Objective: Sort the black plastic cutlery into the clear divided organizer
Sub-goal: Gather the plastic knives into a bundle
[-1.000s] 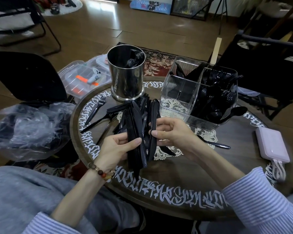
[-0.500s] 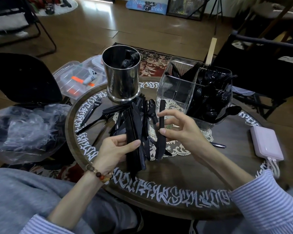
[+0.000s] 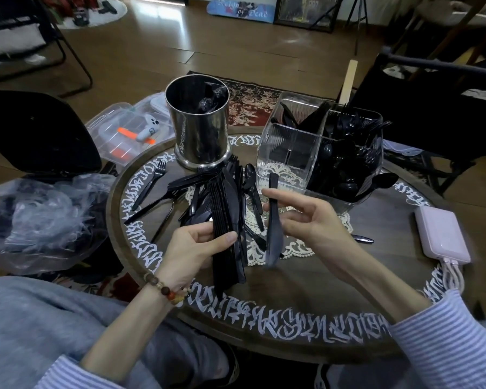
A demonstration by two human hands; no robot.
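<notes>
My left hand [image 3: 192,249] grips a thick stack of black plastic knives [image 3: 228,220], held upright over the table's middle. My right hand [image 3: 306,220] pinches one black knife [image 3: 273,220] just right of the stack, its lower end blurred. The clear divided organizer [image 3: 286,153] stands at the back right; its right compartments hold many black spoons and forks, the near left compartment looks empty. Loose black cutlery [image 3: 253,192] lies behind the stack, and two forks [image 3: 152,186] lie at the left.
A shiny metal cup [image 3: 198,127] stands at the back of the round lettered table [image 3: 292,321]. A pink power bank [image 3: 443,234] with cables lies at the right. A crumpled plastic bag [image 3: 42,217] and a clear lidded box [image 3: 124,133] sit off the left side.
My right hand has pulled one knife away from the stack, to the right, and the gap between them has widened. My left hand keeps the stack in place.
</notes>
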